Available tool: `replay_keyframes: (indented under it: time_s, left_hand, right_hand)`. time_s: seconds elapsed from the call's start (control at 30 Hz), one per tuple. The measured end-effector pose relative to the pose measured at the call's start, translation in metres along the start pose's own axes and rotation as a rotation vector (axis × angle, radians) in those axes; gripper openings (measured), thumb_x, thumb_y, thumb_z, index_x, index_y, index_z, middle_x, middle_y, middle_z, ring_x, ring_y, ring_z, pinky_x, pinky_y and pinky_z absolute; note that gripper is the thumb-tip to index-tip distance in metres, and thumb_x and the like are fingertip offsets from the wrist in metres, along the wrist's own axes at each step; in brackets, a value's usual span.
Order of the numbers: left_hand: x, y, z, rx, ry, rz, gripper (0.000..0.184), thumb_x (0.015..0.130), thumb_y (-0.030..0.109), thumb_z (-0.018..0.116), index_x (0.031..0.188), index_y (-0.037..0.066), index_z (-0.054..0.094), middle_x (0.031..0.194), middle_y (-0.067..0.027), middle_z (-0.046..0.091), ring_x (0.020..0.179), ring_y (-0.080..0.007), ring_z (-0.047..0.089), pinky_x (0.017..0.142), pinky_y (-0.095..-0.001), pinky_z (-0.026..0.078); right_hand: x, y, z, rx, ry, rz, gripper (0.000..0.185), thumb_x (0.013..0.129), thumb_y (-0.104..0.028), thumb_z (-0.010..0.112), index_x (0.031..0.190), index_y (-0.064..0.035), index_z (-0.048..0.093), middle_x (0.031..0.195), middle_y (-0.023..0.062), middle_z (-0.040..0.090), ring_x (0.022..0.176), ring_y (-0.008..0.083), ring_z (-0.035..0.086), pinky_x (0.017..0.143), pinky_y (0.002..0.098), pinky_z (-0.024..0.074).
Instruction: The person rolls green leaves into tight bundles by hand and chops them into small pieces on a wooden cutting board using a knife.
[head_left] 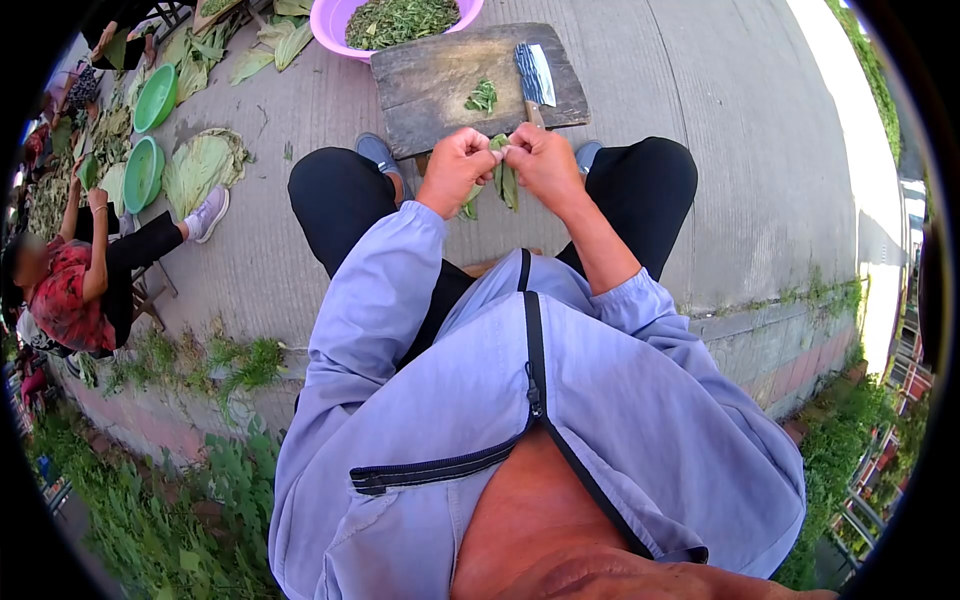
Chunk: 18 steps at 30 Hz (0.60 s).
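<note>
Close together in front of my knees, my left hand [458, 168] and my right hand [543, 165] both pinch green leaves [506, 185]. The leaves hang down between and below the fingers; the pinched part is mostly hidden. Just beyond my hands stands a worn wooden chopping board [430, 95]. A small heap of cut green leaf pieces [482, 96] lies on it. To the right on the board rests a cleaver [535, 78] with a wooden handle pointing toward me, its end close to my right hand but apart from the fingers.
A pink basin [325, 30] full of chopped greens stands behind the board. At left, a person in a red patterned top [72, 305] sits holding a leaf. Two green basins [143, 175] and large leaves [205, 165] lie on the concrete. Weeds [245, 365] grow along the low kerb.
</note>
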<state>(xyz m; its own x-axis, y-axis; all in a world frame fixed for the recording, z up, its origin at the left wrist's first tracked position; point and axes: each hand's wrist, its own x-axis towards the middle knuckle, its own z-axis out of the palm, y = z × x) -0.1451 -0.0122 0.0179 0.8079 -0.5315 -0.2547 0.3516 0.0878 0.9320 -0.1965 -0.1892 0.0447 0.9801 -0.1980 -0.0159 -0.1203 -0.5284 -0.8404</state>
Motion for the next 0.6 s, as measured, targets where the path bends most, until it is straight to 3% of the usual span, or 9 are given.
replay_keyframes:
  time_s: [0.07,0.17,0.47,0.6]
  left_hand:
    - [-0.001,0.003,-0.002,-0.017,-0.03,-0.008,0.013,0.094,0.009,0.076,0.095,0.008,0.062,0.079,0.0008,0.064,0.067,-0.0084,0.059,0.063,-0.0259,0.048]
    - [-0.002,0.005,-0.004,-0.033,-0.071,-0.02,0.013,0.095,0.01,0.075,0.097,0.007,0.063,0.081,0.0003,0.065,0.069,-0.0088,0.061,0.066,-0.0257,0.049]
    - [-0.004,0.008,-0.009,-0.053,-0.159,-0.023,0.011,0.097,0.01,0.074,0.101,0.005,0.065,0.085,-0.0017,0.069,0.073,-0.0102,0.065,0.07,-0.0268,0.053]
    - [-0.007,0.011,-0.006,-0.109,-0.126,-0.033,0.011,0.095,0.008,0.075,0.096,0.004,0.065,0.085,-0.0032,0.068,0.072,-0.0109,0.066,0.066,-0.027,0.053]
  right_hand:
    - [0.001,-0.001,-0.005,0.211,-0.104,0.119,0.015,0.091,-0.01,0.075,0.085,-0.0026,0.064,0.068,0.0027,0.064,0.056,0.0103,0.062,0.049,0.0295,0.0465]
    - [-0.001,-0.009,-0.014,0.299,-0.154,0.176,0.014,0.092,-0.009,0.076,0.085,-0.0049,0.065,0.068,-0.0015,0.063,0.052,0.0057,0.059,0.045,0.0242,0.0434]
    - [-0.001,-0.014,-0.024,0.4,-0.235,0.229,0.013,0.09,-0.008,0.076,0.083,-0.0014,0.067,0.065,0.0022,0.064,0.052,0.0086,0.062,0.045,0.0281,0.0458]
    - [-0.001,-0.014,-0.019,0.259,-0.204,0.132,0.014,0.09,-0.01,0.076,0.084,-0.0012,0.067,0.065,0.0023,0.065,0.052,0.0089,0.062,0.046,0.0286,0.0467]
